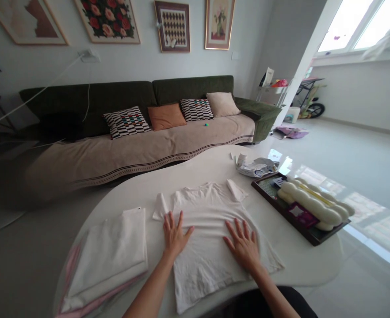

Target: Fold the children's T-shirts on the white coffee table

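Note:
A white short-sleeved T-shirt [204,256] lies spread out on the white table [162,185], its neckline toward the sofa. Creases run across its chest between my hands. Flat on the shirt's left side rests my left hand [175,234], fingers spread. My right hand [243,245] presses on the shirt's right side, its fingers also stretched apart. Neither hand grips anything. To the left of the shirt is a stack of folded white and pink cloth [112,251].
A dark tray [284,216] at the table's right holds a cream, puffy-looking object [314,203] and small items. Behind it lies a crumpled white plastic package [256,167]. Beyond the table stands a green sofa [195,86] with a beige cover and several cushions.

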A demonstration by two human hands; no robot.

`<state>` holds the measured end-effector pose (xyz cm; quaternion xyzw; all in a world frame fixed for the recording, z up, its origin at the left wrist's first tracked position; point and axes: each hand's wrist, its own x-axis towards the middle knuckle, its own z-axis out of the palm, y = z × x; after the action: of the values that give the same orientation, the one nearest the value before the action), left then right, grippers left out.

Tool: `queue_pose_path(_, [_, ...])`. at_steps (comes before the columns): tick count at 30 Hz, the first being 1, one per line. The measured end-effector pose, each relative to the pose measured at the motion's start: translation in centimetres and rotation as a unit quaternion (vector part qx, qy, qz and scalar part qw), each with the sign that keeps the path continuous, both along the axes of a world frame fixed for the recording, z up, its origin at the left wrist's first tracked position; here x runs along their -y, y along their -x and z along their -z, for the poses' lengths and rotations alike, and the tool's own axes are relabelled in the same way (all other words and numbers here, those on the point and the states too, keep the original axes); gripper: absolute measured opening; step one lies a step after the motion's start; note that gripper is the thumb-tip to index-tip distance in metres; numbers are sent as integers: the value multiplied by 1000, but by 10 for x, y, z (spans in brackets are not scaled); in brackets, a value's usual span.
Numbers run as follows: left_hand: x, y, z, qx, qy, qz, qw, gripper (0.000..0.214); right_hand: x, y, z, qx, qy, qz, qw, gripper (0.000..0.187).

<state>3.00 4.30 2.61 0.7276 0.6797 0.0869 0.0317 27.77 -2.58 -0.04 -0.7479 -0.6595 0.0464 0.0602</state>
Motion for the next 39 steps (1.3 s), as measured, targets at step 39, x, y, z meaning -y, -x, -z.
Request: queue_pose_path(39, [-113, -26, 5, 2, 54, -40, 998, 70, -188, -81, -17, -38, -95, 210, 972, 46])
